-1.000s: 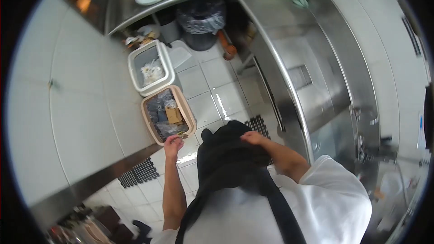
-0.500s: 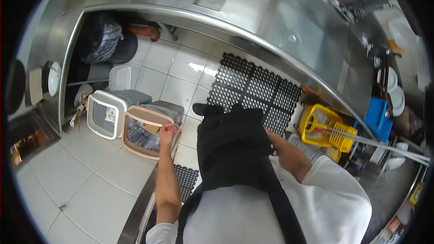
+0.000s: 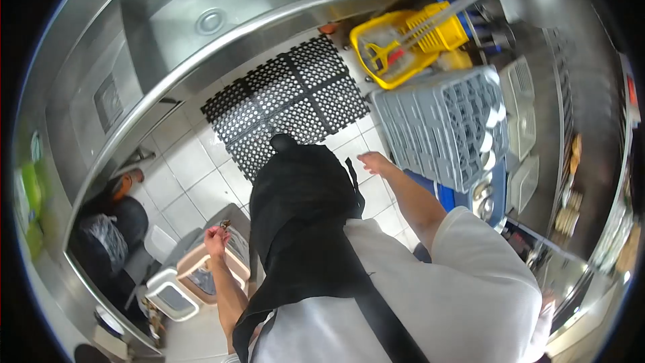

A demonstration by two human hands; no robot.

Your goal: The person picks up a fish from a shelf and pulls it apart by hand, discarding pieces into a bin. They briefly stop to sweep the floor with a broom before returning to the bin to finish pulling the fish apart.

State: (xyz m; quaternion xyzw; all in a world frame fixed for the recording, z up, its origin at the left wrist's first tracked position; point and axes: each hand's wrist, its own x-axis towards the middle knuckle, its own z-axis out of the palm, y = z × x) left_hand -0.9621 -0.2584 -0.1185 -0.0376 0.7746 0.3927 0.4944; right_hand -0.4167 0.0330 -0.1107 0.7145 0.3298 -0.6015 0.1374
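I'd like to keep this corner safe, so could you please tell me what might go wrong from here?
The left hand pinches a small scrap near the bin's edge; it could drop onto the tiles. The tiles look glossy beside the mat, so a foot may slip. The right hand spreads open close to the rack and might knock it.

Yellow mop bucket (image 3: 406, 44), black floor mat (image 3: 289, 101), sink (image 3: 195, 13)
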